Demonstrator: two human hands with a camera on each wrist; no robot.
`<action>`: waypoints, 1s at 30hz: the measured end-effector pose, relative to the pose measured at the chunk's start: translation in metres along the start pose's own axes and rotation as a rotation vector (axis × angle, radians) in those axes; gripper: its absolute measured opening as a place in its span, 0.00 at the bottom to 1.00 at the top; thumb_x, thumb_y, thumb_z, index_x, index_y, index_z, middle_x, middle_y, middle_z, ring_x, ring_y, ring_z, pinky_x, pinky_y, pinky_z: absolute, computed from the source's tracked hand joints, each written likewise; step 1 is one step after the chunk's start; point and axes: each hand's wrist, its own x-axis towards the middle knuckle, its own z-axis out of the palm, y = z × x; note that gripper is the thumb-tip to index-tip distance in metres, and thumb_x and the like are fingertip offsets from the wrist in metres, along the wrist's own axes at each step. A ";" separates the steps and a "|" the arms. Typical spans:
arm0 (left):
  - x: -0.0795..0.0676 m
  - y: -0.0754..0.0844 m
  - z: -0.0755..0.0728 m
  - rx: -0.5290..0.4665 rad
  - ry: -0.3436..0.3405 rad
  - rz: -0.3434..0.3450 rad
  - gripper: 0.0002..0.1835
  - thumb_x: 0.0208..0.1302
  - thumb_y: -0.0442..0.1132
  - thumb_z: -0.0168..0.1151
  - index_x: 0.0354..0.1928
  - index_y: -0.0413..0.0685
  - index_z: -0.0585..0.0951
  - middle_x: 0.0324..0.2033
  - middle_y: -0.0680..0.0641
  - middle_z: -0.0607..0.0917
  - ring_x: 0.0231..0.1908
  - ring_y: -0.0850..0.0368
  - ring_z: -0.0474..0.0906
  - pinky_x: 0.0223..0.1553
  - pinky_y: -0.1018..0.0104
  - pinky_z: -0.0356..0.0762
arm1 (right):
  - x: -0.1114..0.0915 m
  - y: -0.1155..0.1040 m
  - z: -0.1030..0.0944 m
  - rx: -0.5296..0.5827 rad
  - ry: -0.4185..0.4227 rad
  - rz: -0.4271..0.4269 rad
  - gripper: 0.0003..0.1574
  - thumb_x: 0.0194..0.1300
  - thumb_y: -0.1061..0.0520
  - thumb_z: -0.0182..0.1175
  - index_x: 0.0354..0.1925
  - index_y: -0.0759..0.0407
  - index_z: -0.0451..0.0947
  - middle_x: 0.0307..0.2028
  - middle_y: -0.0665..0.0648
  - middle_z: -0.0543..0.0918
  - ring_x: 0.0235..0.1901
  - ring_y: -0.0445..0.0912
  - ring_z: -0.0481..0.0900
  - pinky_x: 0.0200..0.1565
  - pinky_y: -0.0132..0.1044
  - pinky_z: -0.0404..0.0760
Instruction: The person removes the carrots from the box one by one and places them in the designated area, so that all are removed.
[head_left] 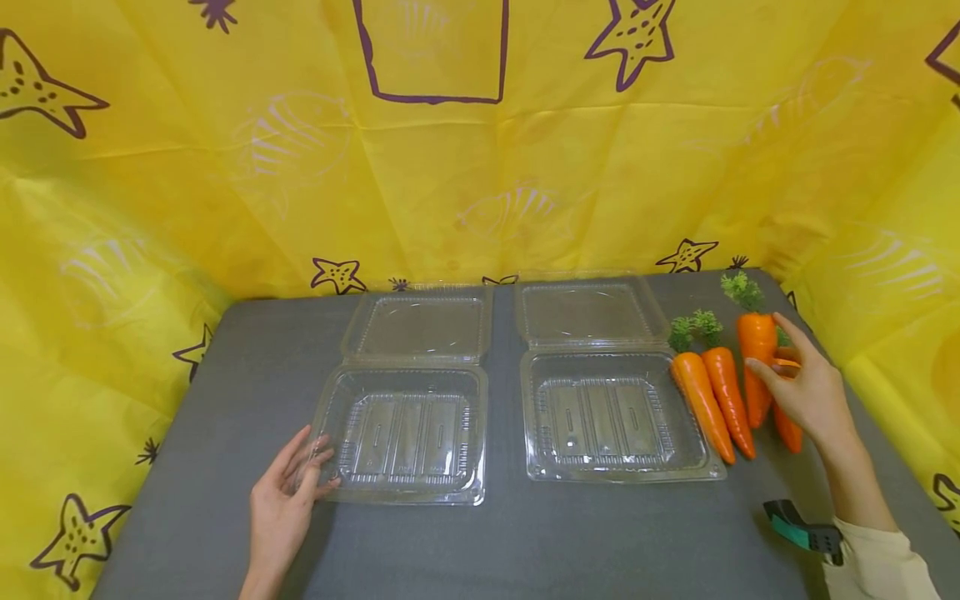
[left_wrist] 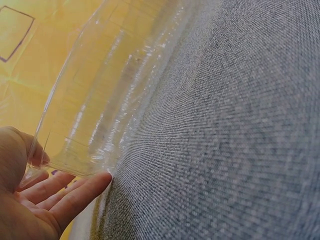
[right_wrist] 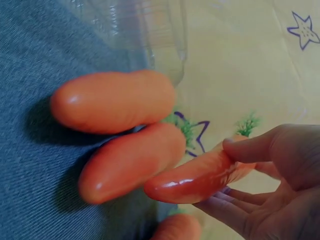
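My right hand holds an orange carrot with a green leafy top, thumb on one side and fingers on the other. In the right wrist view this carrot is tilted, raised beside two carrots lying on the cloth. A further carrot lies partly hidden beneath the right hand. At the left, my left hand grips the near left corner of a clear plastic clamshell container, thumb at the rim. Its straighter fingers lie along the container's side in the left wrist view.
A second clear container stands to the right, lid folded back; the left one's lid is also open. Two carrots, one the leftmost carrot, lie against its right edge. Yellow patterned cloth hangs around the grey table.
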 end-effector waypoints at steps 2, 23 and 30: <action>0.000 0.000 0.000 -0.003 0.001 0.000 0.29 0.67 0.22 0.47 0.69 0.44 0.69 0.54 0.42 0.82 0.45 0.67 0.83 0.36 0.64 0.87 | 0.000 0.003 0.001 -0.011 -0.011 0.003 0.47 0.66 0.56 0.63 0.75 0.60 0.52 0.49 0.84 0.75 0.31 0.36 0.82 0.29 0.09 0.65; 0.000 0.002 -0.001 -0.043 -0.005 0.014 0.28 0.67 0.21 0.47 0.68 0.42 0.70 0.50 0.52 0.84 0.45 0.67 0.83 0.36 0.63 0.87 | 0.002 0.013 0.011 -0.153 -0.141 0.063 0.48 0.69 0.52 0.60 0.73 0.71 0.48 0.51 0.83 0.73 0.44 0.78 0.72 0.38 0.70 0.72; 0.001 0.000 -0.002 -0.022 -0.004 0.000 0.29 0.67 0.21 0.47 0.69 0.43 0.69 0.53 0.47 0.83 0.46 0.67 0.83 0.37 0.63 0.87 | 0.001 0.012 0.012 -0.152 -0.110 0.079 0.47 0.69 0.52 0.60 0.73 0.71 0.49 0.51 0.84 0.72 0.45 0.76 0.74 0.39 0.70 0.73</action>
